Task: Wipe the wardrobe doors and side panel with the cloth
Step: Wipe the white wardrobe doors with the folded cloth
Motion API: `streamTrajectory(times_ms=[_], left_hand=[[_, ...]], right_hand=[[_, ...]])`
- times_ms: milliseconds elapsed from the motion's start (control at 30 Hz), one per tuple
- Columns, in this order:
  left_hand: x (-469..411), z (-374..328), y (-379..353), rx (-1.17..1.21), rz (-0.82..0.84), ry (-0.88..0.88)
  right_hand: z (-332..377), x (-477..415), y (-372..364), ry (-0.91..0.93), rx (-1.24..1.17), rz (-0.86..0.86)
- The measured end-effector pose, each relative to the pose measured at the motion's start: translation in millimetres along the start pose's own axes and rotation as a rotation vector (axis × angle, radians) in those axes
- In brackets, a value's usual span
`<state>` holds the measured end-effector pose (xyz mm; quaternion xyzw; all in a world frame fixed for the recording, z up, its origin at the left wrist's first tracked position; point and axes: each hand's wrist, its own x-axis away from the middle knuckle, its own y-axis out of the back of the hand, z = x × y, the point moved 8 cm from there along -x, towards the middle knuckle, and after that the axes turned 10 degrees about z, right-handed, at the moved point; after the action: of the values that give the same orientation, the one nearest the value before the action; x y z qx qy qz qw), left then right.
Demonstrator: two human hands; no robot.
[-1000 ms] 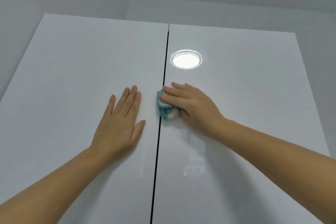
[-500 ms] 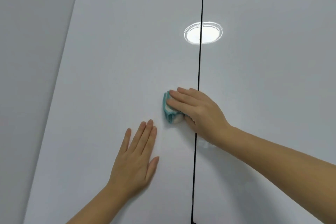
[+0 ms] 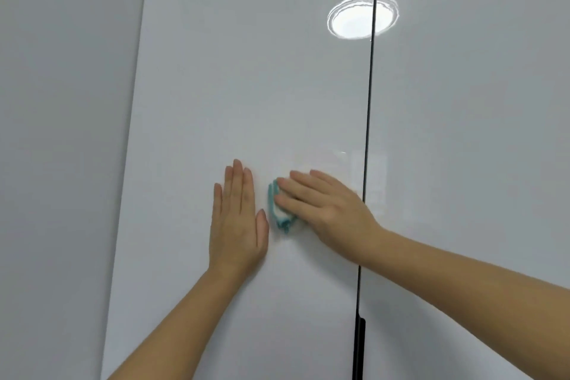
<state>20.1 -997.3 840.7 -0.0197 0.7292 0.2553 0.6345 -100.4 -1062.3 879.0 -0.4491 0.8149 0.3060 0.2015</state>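
The teal cloth (image 3: 279,213) sits bunched on the left door (image 3: 246,71), pinned under the right hand (image 3: 327,210), whose fingers (image 3: 297,191) lie straight and press down rather than curl round it. With no real grip, a quick stroke could leave the cloth behind or let it drop to the floor. The left hand (image 3: 237,225) is spread flat, fingers released, just beside the cloth. On gloss this shiny, it will likely leave prints on the wiped area, and the cloth may bump into it. Leaning on both palms could flex the door at the dark seam (image 3: 368,133). Whether the grey surface (image 3: 61,133) at left is the side panel or a wall, I can't tell.
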Motion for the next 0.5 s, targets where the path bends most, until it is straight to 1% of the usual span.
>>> streamTrajectory(times_ms=[67, 100, 133, 167, 233, 300, 333, 367, 400, 433, 500], left_hand=[[-2.9, 16.1, 6.3, -0.021, -0.014, 0.047], [-4.2, 18.5, 8.5, -0.035, -0.023, 0.047], [-5.4, 19.2, 9.3, -0.042, -0.031, 0.042], [-6.2, 19.1, 9.3, -0.033, -0.038, 0.039], [-6.0, 20.5, 10.1, 0.01, -0.054, 0.039], [-6.4, 24.7, 17.1, 0.051, -0.083, 0.003], [-6.0, 28.3, 22.5, 0.077, -0.1, -0.035], [-6.8, 32.4, 28.7, 0.111, -0.12, -0.07], [-6.5, 39.3, 34.5, 0.149, -0.134, -0.076], [-6.1, 48.5, 39.7, 0.181, -0.139, -0.055], [-5.6, 66.5, 44.7, 0.188, -0.132, 0.015]], right_hand=[[9.6, 5.5, -6.0, 0.152, 0.037, 0.064], [1.6, -0.4, -4.8, 0.172, 0.057, 0.062], [-11.6, -12.0, -2.4, 0.147, 0.069, 0.031], [-27.8, -27.1, 2.2, 0.082, 0.081, -0.021], [-56.7, -58.0, 15.8, -0.119, 0.086, -0.134], [-67.1, -74.6, 21.0, -0.29, 0.04, -0.185], [-60.9, -76.8, 17.4, -0.33, 0.017, -0.196], [-47.6, -74.8, 11.8, -0.329, 0.0, -0.201], [-25.3, -69.0, 3.4, -0.277, -0.018, -0.193], [3.6, -58.0, -7.5, -0.178, -0.032, -0.179], [63.6, -29.8, -28.8, 0.082, -0.052, -0.076]])
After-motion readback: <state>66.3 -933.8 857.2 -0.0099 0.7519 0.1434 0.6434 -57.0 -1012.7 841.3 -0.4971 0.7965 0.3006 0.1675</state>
